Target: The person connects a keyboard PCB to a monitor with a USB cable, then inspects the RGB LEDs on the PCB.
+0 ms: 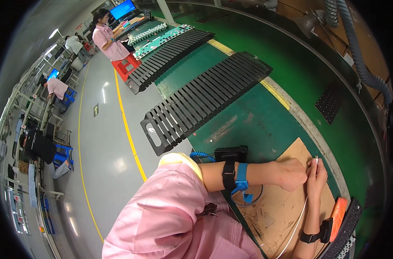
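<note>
A thin white cable [298, 220] rises from the lower edge across a brown cardboard sheet [270, 216]. My right hand [317, 177] is closed around its upper part, and a slim white end [316, 160] sticks out past the fingertips. Close beside it, my left hand [290, 175] is curled into a fist, knuckles up. Whatever its fingers hold is hidden from this side. A blue wrist strap [242, 175] and a black band [229, 175] circle my left wrist; another black band [317, 235] is on my right forearm.
A black box [232, 153] with a blue coiled cord [201, 154] lies beyond my left forearm. Black slotted racks [209, 95] stretch across the green bench. An orange packet [338, 218] and a black slotted strip [350, 220] lie right. A co-worker [110, 39] sits at the far end.
</note>
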Action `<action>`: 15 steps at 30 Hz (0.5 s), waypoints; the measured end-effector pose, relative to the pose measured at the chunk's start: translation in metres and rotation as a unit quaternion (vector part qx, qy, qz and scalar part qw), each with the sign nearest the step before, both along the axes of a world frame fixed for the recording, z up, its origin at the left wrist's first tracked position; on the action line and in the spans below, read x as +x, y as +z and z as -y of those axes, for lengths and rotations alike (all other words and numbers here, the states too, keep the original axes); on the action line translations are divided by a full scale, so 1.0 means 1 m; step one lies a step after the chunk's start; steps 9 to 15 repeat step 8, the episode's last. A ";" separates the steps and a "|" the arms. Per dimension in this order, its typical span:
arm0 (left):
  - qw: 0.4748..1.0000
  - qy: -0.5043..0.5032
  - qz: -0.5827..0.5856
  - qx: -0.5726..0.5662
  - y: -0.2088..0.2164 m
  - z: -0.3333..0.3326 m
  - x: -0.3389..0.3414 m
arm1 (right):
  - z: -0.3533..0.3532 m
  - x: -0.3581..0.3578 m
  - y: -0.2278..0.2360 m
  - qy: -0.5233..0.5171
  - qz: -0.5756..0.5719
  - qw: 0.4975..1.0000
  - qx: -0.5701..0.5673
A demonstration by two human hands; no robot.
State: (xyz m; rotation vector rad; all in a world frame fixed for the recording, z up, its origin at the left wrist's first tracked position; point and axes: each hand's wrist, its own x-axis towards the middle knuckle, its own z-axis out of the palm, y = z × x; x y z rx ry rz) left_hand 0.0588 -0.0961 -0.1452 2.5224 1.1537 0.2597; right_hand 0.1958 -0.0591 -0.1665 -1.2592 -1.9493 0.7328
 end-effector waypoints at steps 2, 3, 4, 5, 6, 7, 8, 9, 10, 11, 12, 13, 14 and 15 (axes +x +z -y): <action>1.000 0.000 0.002 0.000 0.000 0.000 0.000 | 0.000 0.000 0.000 0.000 0.003 1.000 -0.001; 1.000 0.000 0.002 0.000 0.000 0.000 0.000 | 0.000 0.000 0.000 0.000 0.004 1.000 -0.001; 1.000 0.000 0.000 -0.001 0.000 0.000 0.000 | 0.000 0.000 0.000 -0.001 0.005 1.000 -0.001; 1.000 -0.001 -0.003 -0.002 0.001 0.000 0.000 | 0.000 0.000 0.000 -0.001 0.004 1.000 -0.002; 1.000 -0.002 -0.006 -0.003 0.001 0.000 0.000 | 0.000 0.000 0.000 -0.002 0.003 1.000 -0.003; 1.000 -0.001 -0.007 -0.006 0.002 0.000 0.000 | 0.000 0.000 0.000 -0.002 0.002 1.000 -0.004; 1.000 0.000 -0.009 -0.008 0.004 0.001 -0.001 | 0.000 0.000 0.000 0.002 0.005 1.000 -0.002; 1.000 0.000 -0.009 -0.008 0.004 0.001 -0.001 | 0.000 0.000 0.000 0.002 0.005 1.000 -0.002; 1.000 0.000 -0.009 -0.008 0.004 0.001 -0.001 | 0.000 0.000 0.000 0.002 0.005 1.000 -0.002; 1.000 0.000 -0.009 -0.008 0.004 0.001 -0.001 | 0.000 0.000 0.000 0.002 0.005 1.000 -0.002; 1.000 0.000 -0.009 -0.008 0.004 0.001 -0.001 | 0.000 0.000 0.000 0.002 0.005 1.000 -0.002; 1.000 0.000 -0.009 -0.008 0.004 0.001 -0.001 | 0.000 0.000 0.000 0.002 0.005 1.000 -0.002; 1.000 0.000 -0.009 -0.008 0.004 0.001 -0.001 | 0.000 0.000 0.000 0.002 0.005 1.000 -0.002; 1.000 0.000 -0.009 -0.008 0.004 0.001 -0.001 | 0.000 0.000 0.000 0.002 0.005 1.000 -0.002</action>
